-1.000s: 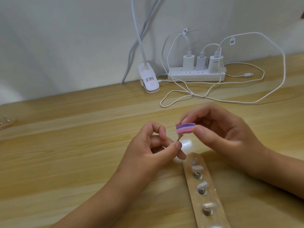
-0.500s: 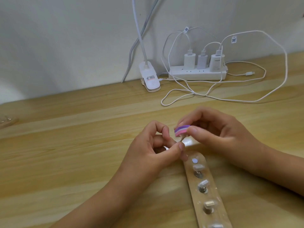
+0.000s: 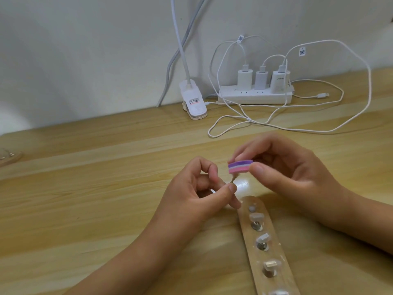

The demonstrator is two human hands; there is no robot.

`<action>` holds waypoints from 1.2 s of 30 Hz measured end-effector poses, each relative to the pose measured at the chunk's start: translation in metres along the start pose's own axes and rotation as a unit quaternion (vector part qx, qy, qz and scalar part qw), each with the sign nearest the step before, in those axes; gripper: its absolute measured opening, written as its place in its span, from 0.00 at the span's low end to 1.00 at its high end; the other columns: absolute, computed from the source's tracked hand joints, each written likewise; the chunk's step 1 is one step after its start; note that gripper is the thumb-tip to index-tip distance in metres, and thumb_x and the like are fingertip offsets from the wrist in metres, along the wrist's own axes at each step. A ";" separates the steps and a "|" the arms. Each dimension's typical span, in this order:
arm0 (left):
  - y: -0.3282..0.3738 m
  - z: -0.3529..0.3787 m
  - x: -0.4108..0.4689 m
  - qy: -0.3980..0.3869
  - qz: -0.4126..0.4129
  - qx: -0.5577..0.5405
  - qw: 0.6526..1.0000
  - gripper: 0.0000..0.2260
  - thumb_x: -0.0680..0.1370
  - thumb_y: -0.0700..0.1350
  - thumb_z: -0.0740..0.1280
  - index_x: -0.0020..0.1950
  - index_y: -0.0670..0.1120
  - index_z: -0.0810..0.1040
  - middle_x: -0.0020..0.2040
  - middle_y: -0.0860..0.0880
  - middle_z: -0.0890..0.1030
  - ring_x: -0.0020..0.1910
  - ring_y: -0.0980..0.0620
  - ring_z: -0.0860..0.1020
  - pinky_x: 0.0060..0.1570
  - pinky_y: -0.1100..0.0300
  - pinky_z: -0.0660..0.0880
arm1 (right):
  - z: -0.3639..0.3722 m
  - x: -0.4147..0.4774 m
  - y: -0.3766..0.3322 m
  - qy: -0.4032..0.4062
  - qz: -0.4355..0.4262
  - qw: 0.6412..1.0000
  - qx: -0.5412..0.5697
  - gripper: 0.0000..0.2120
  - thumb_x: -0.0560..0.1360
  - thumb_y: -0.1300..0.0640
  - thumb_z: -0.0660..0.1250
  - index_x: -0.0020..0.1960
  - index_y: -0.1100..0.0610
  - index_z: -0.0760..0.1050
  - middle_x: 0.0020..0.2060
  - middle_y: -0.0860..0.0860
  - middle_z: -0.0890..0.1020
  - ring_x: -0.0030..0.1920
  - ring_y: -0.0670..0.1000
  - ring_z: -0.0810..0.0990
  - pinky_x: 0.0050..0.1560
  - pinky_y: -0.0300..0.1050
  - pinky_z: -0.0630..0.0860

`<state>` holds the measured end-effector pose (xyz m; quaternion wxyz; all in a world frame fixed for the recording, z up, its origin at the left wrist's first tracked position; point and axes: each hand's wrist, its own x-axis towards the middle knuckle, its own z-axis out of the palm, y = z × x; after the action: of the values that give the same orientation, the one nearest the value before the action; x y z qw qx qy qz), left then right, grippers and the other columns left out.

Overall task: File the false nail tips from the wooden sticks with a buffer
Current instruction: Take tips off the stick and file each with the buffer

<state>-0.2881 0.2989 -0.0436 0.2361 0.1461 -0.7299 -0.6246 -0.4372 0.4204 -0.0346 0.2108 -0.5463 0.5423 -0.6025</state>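
Note:
My left hand (image 3: 197, 192) pinches a thin nail holder stick (image 3: 296, 180) between thumb and fingers, its top end pointing up. My right hand (image 3: 282, 169) grips a small buffer (image 3: 303, 167) with purple, white and pink layers between thumb and fingertips. The buffer's pink underside sits on the top of the stick; the nail tip there is hidden under it. Below the hands lies a wooden stick board (image 3: 276, 279) carrying several clear false nail tips (image 3: 263, 238) on metal pins.
A wooden desk (image 3: 85, 199) runs to a white wall. At the back stand a white lamp clip (image 3: 193, 103), a power strip (image 3: 254, 96) with three chargers, and loose white cables (image 3: 276, 124). A small object (image 3: 8, 156) shows at the left edge.
The buffer slid left over the stick half a second ago, and now it is back to the right and slightly higher. My left hand keeps its pinch almost in place.

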 end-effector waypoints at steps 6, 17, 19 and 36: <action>0.001 0.001 -0.001 -0.005 0.003 0.005 1.000 0.11 0.69 0.53 0.71 0.39 0.57 0.69 0.36 0.46 0.85 0.35 0.38 0.74 0.46 0.49 0.71 | -0.001 0.001 0.002 0.009 0.016 1.000 -0.002 0.08 0.72 0.52 0.69 0.48 0.56 0.78 0.49 0.53 0.84 0.51 0.51 0.83 0.55 0.42 0.77; 0.002 0.001 -0.002 -0.010 0.003 0.001 1.000 0.11 0.68 0.53 0.71 0.38 0.58 0.69 0.36 0.47 0.85 0.34 0.39 0.73 0.44 0.51 0.69 | 0.000 0.001 0.004 0.010 0.014 1.000 0.003 0.07 0.72 0.52 0.69 0.47 0.55 0.77 0.49 0.53 0.83 0.51 0.51 0.82 0.55 0.42 0.77; 0.002 0.000 -0.002 -0.012 0.001 -0.001 1.000 0.11 0.68 0.53 0.71 0.38 0.57 0.69 0.36 0.46 0.85 0.35 0.43 0.73 0.43 0.52 0.69 | 0.000 0.002 0.005 -0.004 0.034 0.999 0.003 0.06 0.72 0.53 0.70 0.46 0.54 0.77 0.48 0.52 0.83 0.50 0.50 0.83 0.54 0.44 0.77; 0.004 -0.003 -0.001 -0.022 -0.003 -0.014 1.000 0.07 0.74 0.49 0.70 0.51 0.55 0.83 0.42 0.50 0.86 0.48 0.60 0.81 0.49 0.74 0.71 | -0.004 0.005 0.005 0.044 0.050 0.998 0.014 0.11 0.73 0.57 0.65 0.55 0.53 0.77 0.51 0.52 0.82 0.56 0.48 0.82 0.57 0.35 0.75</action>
<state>-0.2850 0.2978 -0.0393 0.2200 0.1316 -0.7256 -0.6386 -0.4440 0.4163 -0.0361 0.2238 -0.4888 0.5692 -0.6222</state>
